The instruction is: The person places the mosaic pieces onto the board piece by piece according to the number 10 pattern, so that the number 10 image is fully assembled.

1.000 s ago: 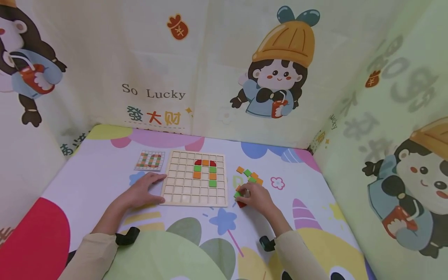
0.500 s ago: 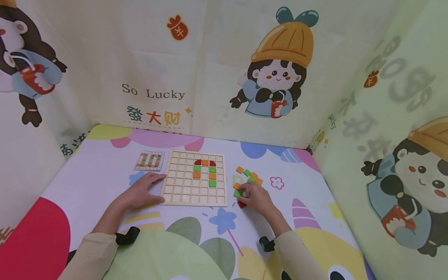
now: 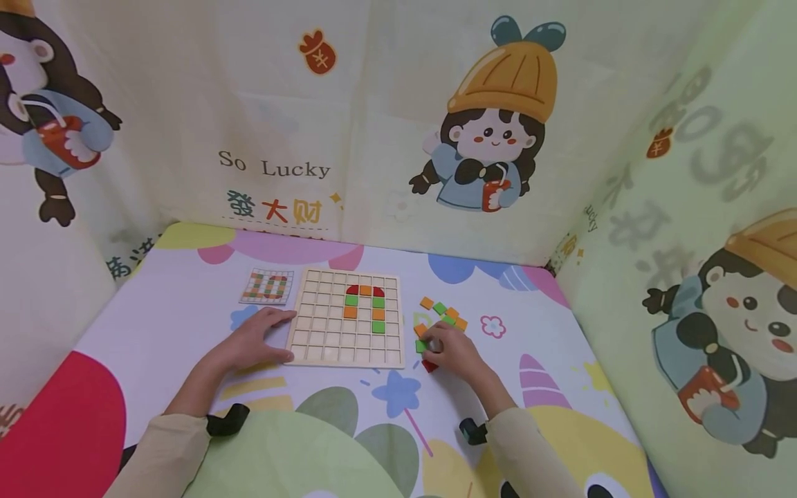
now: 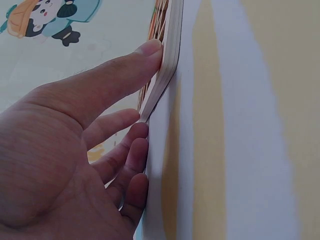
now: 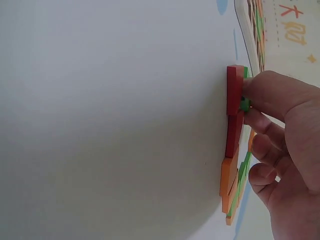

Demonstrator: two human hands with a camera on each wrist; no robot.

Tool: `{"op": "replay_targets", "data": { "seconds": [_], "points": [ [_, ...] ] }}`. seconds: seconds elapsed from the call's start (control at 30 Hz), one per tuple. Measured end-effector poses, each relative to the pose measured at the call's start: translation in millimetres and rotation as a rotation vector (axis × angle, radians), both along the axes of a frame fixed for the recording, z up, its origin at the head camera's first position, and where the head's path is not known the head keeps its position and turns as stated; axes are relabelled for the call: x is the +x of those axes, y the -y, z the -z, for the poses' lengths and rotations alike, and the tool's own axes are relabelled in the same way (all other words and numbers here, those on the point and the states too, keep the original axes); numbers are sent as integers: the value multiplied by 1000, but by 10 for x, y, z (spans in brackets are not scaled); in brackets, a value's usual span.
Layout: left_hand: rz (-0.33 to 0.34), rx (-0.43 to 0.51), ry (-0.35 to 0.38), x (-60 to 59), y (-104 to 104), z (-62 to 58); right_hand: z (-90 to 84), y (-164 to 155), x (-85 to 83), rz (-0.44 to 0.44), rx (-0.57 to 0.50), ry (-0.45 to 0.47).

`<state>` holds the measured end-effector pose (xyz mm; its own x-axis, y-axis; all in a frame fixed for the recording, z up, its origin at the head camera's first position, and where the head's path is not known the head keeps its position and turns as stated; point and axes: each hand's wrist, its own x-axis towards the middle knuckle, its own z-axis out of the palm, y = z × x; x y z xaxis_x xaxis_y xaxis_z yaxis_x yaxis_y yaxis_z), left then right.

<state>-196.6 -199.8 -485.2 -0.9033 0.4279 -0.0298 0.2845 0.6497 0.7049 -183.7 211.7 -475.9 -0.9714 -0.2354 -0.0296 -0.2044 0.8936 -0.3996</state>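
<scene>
A wooden grid board (image 3: 324, 325) lies on the table with red, orange and green tiles in an arch near its top right. My left hand (image 3: 258, 339) lies flat at the board's left edge. Its thumb (image 4: 145, 52) presses the board's rim (image 4: 170, 55) and its fingers are straight on the table. My right hand (image 3: 445, 349) sits on the tile pile to the right of the board. It pinches a green tile (image 3: 421, 345) that lies on a red tile (image 5: 233, 90), fingers curled, with the green tile (image 5: 244, 104) at the fingertips.
A small pattern card (image 3: 268, 286) lies left of the board's far corner. Loose orange and green tiles (image 3: 443, 311) are scattered beyond my right hand. Printed cloth walls close in the table at the back and on both sides.
My right hand's fingers have shifted slightly on the tile pile, and the green tile now shows at the fingertips. The left hand and the board have not moved.
</scene>
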Motion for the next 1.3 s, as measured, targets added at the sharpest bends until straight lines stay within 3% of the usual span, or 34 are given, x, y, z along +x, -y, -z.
{"op": "replay_targets", "data": {
  "seconds": [0.37,0.9,1.3],
  "points": [
    [-6,10,7,0,5,26,24,86,-64,8,24,-32],
    [-12,8,18,-10,16,49,-3,279,-144,-63,-80,-92],
    [-14,-5,7,-20,16,57,32,529,-268,-88,-97,-43]
  ]
}}
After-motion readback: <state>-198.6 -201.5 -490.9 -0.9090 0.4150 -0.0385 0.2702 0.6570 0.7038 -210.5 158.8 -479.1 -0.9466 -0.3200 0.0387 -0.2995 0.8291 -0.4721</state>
